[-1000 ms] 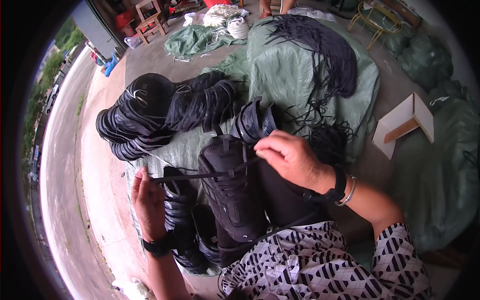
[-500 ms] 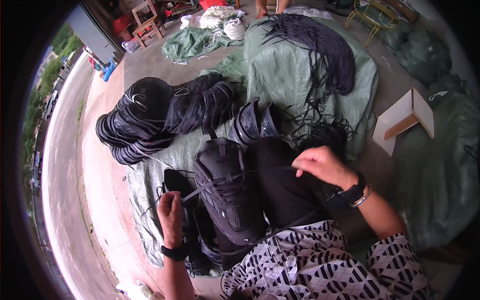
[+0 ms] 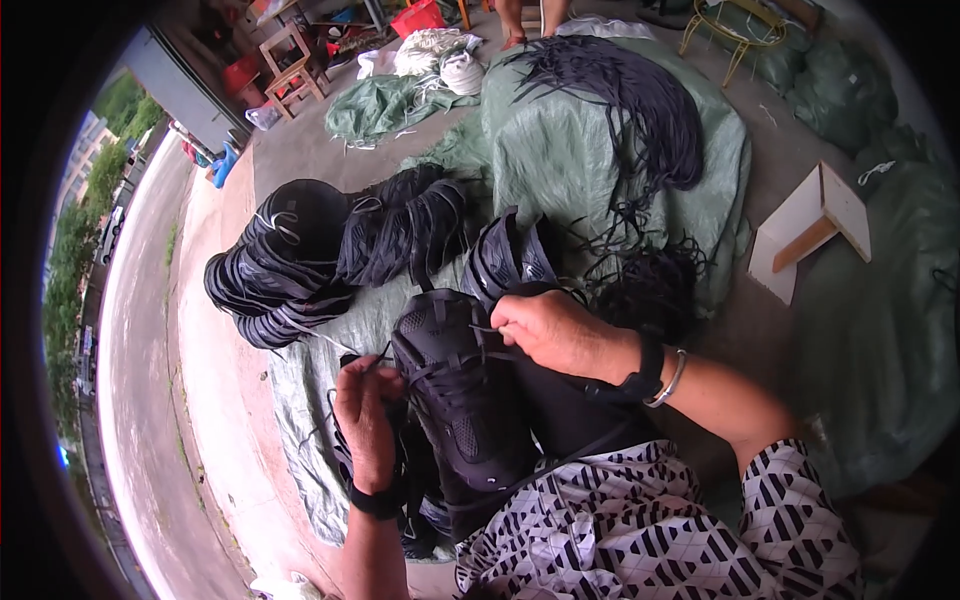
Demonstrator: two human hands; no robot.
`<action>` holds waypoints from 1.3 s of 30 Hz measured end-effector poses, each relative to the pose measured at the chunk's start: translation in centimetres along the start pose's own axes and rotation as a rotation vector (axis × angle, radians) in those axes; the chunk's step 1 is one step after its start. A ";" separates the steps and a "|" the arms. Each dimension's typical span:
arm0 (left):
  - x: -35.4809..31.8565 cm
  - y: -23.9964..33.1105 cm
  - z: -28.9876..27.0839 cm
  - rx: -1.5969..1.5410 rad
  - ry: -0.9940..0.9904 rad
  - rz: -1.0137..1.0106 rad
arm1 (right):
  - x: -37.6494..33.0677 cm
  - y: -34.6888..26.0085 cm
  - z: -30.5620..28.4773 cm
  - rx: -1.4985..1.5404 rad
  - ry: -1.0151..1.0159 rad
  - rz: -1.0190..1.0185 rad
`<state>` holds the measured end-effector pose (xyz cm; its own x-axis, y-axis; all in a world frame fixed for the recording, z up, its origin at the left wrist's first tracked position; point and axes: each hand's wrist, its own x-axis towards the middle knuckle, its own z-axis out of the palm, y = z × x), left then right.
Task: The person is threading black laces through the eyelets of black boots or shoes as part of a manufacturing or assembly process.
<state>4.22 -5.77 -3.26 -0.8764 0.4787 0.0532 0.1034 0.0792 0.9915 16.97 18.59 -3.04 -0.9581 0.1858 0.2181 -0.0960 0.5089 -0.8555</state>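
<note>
We find the black shoe upper [image 3: 467, 415] lying on the person's dark-clad lap [image 3: 580, 410], tongue toward twelve o'clock and toe toward the waist, probably so that its lacing faces up within reach of both hands. A black lace [image 3: 432, 371] crosses it near the tongue. At nine o'clock, we see the left hand [image 3: 366, 412] with thumb and fingers pinched on one lace end; between one and two, the right hand [image 3: 555, 332] pinches the other. Held on opposite sides, the ends seem kept apart so they don't tangle.

Just past twelve, we notice a few more uppers [image 3: 508, 262]; between ten and eleven stands a nested pile of uppers [image 3: 300, 235], likely stacked that way to save room. At two o'clock lies a black tangle of laces [image 3: 655, 290]. Farther out at one, a bundle of laces [image 3: 650, 115] drapes over a green sheet [image 3: 548, 155], presumably laid out to keep strands easy to pick.
</note>
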 end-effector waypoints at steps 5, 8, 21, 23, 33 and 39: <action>-2.0 0.4 0.1 -0.008 -0.206 -0.239 | -0.8 0.3 0.8 -0.237 0.001 -0.008; -2.5 0.4 0.1 0.046 -0.233 -0.251 | -1.1 0.3 0.7 -0.161 0.037 0.030; -1.9 1.1 1.0 -0.060 -0.079 -0.178 | 0.4 0.5 1.0 -0.300 -0.082 -0.040; -2.3 1.0 0.8 -0.114 -0.048 -0.254 | 0.5 -0.4 0.8 -0.407 -0.106 -0.140; -1.3 0.4 1.1 0.037 -0.105 -0.150 | 1.0 0.2 0.6 -0.325 -0.226 -0.131; -0.4 0.8 1.2 0.067 -0.095 -0.162 | 1.3 0.1 0.0 -0.270 -0.268 -0.165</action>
<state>5.18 -4.82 -2.58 -0.8362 0.5350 -0.1208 -0.0013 0.2183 0.9759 15.73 18.86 -2.89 -0.9755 -0.1245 0.1816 -0.2146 0.7222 -0.6576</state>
